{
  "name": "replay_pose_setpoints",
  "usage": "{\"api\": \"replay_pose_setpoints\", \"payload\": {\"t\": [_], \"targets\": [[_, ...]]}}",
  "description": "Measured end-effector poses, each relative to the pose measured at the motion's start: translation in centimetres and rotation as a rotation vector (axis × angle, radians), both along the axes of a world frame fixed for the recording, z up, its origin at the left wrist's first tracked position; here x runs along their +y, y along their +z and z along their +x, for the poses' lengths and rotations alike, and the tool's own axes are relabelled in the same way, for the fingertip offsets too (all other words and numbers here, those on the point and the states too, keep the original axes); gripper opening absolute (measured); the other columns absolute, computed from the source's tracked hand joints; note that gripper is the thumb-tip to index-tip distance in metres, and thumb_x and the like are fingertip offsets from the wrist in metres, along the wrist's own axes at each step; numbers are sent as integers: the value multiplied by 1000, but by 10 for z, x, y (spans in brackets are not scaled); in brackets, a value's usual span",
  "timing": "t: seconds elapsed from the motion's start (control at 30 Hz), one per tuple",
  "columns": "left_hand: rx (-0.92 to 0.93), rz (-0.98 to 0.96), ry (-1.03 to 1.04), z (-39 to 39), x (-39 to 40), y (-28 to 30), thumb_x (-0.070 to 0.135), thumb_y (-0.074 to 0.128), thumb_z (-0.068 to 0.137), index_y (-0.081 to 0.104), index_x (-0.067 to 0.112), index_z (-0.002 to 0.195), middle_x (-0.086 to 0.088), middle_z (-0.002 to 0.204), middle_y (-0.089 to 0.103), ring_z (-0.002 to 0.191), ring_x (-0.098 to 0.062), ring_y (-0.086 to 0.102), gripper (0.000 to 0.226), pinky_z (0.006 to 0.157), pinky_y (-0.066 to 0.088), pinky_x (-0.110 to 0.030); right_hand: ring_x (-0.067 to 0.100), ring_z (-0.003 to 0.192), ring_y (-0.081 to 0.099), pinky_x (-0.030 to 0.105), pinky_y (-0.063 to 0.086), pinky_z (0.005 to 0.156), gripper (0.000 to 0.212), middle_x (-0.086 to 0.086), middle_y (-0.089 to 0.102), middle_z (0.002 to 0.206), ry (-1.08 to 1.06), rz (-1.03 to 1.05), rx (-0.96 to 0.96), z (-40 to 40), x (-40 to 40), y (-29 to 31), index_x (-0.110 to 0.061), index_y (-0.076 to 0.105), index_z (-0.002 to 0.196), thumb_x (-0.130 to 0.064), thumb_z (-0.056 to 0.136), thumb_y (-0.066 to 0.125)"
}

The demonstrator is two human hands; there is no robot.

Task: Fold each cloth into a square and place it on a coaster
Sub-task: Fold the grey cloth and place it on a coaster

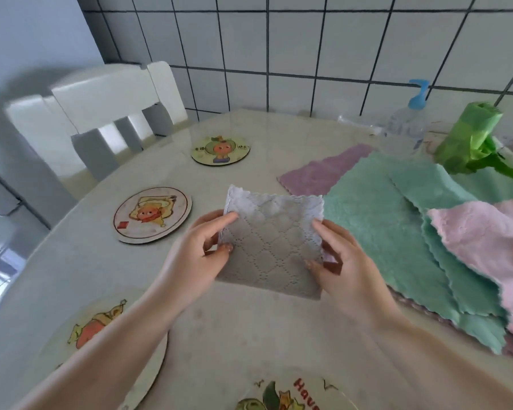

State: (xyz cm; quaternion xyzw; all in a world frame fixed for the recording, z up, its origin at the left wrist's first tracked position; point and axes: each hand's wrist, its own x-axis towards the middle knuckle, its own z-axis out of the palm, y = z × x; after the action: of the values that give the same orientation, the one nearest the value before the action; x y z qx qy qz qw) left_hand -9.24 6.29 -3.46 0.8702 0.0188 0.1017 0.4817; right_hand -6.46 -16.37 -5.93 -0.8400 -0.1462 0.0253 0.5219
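Grey cloth (271, 241), quilted with a scalloped edge and folded square, is pinched at its sides by left hand (203, 255) and right hand (336, 261) above the table (249, 335). Round cartoon coasters (152, 213) lie left; the nearest one (282, 395) reads "Hav".

Seemingly "Hav" on near coaster (293, 393)

- Left hand (203, 253) and right hand (335, 261) are bare, without gloves or rings.
- Both forearms are bare; no sleeves reach into view.
- Fingernails are short.
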Motion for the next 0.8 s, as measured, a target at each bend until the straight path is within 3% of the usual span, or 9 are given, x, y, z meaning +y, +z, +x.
{"api": "replay_pose_setpoints", "payload": {"t": [0.1,0.17,0.23,0.33,0.43,0.5,0.6,0.73,0.8], "targets": [[84,30,3,24,22,15,-6,52,87,53,24,128,17,131,44,95,27,44,51,79,29,7,-9,121,43,15,38,102,61,-28,35,134,-14,14,56,23,24,10,-22,44,137,-6,83,67],[137,58,-5,43,41,26,-5,50,88,51,24,131,19,131,40,98,27,39,51,78,25,10,-17,117,41,21,42,100,61,-19,37,138,-2,5,98,40,44,20,-18,43,137,-6,82,67],[167,94,-20,68,63,35,-4,48,88,49,24,132,21,131,38,106,17,40,53,85,25,8,-11,120,42,20,44,97,61,-20,36,135,-2,-15,111,59,65,29,-15,43,137,-1,83,65],[206,110,-49,114,96,41,-7,45,86,49,21,132,17,134,39,124,2,35,54,103,25,-9,9,131,39,30,43,101,63,-19,33,137,-35,-60,117,94,100,40,-17,41,139,-1,82,65],[222,108,-83,163,122,40,-11,45,86,49,14,132,4,139,38,133,-11,32,53,106,23,-16,11,129,41,18,42,97,65,-21,28,133,-69,-93,166,132,131,51,-16,39,140,1,82,63],[206,148,-98,194,136,39,-10,46,85,50,12,132,0,140,39,133,-13,33,52,105,21,-15,7,116,48,11,43,87,64,-27,28,127,-89,-103,187,157,148,54,-15,40,139,5,82,59],[234,165,-129,233,153,34,-7,46,86,47,13,135,3,141,36,129,-7,33,53,99,20,-10,1,95,49,17,46,89,65,-27,27,127,-100,-124,234,190,169,53,-18,38,141,2,83,59],[252,170,-141,278,169,19,-9,45,81,47,10,134,0,143,37,132,-12,34,57,103,22,-14,4,114,45,23,44,96,67,-14,30,137,-109,-129,247,230,188,43,-15,36,142,5,81,58],[248,166,-142,297,175,11,-10,45,79,48,8,134,-1,143,38,131,-13,35,58,106,25,-19,2,112,43,25,44,97,68,-13,30,138,-115,-132,249,248,194,36,-14,36,142,6,81,57]]}}
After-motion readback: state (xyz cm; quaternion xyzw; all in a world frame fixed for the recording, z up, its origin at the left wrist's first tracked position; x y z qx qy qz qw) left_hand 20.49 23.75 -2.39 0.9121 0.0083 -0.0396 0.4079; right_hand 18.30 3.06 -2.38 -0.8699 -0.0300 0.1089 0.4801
